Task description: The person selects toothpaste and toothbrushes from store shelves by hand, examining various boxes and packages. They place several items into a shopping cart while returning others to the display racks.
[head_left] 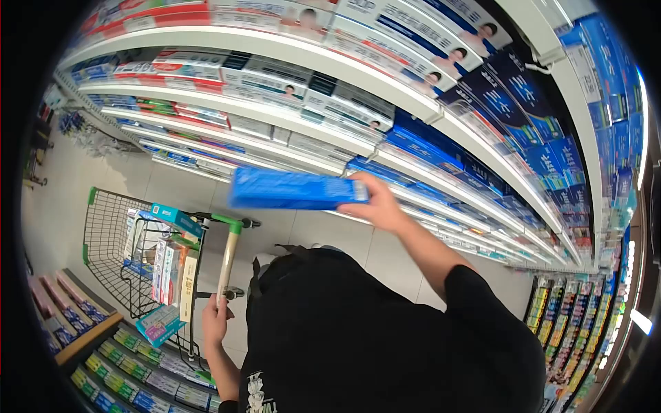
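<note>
Your right hand [377,205] pinches one end of the long blue cardboard box [286,189], whose long axis runs toward nine o'clock. The dark wire shopping cart [107,230] lies at eight, nearer your left hand [216,318], curled round its pale, green-ended handle [226,265]. Blur obscures the box's lettering.
</note>
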`<control>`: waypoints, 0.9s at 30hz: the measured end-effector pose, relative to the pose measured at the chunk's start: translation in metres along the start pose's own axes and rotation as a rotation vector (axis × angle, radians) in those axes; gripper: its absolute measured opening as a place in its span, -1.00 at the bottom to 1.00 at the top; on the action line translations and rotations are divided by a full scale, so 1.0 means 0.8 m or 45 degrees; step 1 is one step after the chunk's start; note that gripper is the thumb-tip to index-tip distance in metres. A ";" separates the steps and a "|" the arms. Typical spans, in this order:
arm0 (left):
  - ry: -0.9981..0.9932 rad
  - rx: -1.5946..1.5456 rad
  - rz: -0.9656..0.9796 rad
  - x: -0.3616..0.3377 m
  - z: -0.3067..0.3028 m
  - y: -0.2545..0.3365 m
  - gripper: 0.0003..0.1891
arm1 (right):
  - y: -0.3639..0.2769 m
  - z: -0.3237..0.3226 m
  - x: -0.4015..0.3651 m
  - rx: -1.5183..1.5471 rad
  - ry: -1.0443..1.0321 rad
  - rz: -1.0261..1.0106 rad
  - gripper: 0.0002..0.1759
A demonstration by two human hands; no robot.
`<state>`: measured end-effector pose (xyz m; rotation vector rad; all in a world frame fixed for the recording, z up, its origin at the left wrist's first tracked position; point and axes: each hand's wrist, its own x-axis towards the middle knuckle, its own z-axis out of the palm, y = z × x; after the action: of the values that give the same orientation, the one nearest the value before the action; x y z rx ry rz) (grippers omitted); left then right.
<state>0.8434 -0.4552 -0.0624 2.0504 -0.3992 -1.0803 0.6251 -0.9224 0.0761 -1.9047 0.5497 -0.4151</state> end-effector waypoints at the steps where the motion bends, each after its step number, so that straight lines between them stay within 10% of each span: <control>1: -0.014 -0.049 0.002 0.004 0.003 -0.005 -0.65 | -0.007 -0.031 -0.022 0.229 0.083 0.340 -0.39; 15: 0.118 0.003 0.046 0.013 0.048 0.012 -0.57 | 0.014 -0.283 -0.134 0.188 0.836 0.493 -0.60; 23: 0.471 0.818 0.144 -0.013 0.101 0.028 -0.47 | 0.054 -0.367 -0.067 -0.658 0.739 0.673 -0.53; 27: 0.402 0.738 0.029 -0.031 0.129 0.061 -0.49 | 0.009 -0.343 -0.055 -1.142 0.411 0.318 -0.25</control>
<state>0.7492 -0.5231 -0.0478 2.6646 -0.6225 -0.6483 0.4446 -1.1104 0.1715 -2.5784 1.3393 -0.3360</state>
